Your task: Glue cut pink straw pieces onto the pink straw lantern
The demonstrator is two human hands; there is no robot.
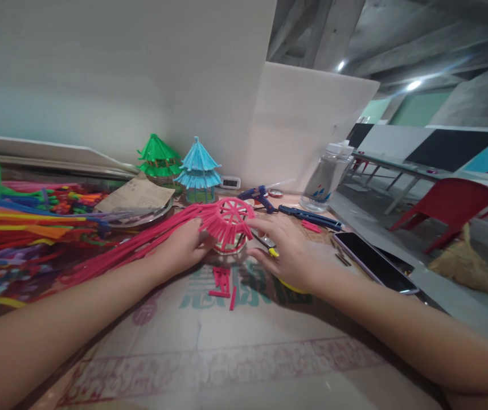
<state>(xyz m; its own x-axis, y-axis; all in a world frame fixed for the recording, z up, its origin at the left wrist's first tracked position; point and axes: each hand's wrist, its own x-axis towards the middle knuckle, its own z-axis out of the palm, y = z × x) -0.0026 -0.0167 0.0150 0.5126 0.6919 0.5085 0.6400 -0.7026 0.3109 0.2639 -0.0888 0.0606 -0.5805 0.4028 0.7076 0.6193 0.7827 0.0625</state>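
The table (235,353), covered with printed sheeting, carries everything here. Left of the left fingers lies a broad heap of multicoloured pipe cleaners (17,228), and a bundle of pink pipe cleaners (141,242) runs from that side right up under the left hand. Well to the right of the right fingers a dark phone (374,262) lies flat near the table edge. Beyond the fingertips stand 2 small pagoda models, a green pagoda (158,156) and a blue pagoda (197,168), with a clear bottle (327,176) farther right and a blue glue gun (258,197) just behind the right fingers.

The left hand (179,247) has its fingers curled against the left side of the pink roof (229,222), a round spoked piece that sits on a small frame between both hands. The right hand (292,253) spreads its fingers, the fingertips touching the roof's right edge; a yellow-tipped tool (269,246) lies under that palm, partly hidden. Short pink offcuts (223,282) lie just nearer than the fingers.
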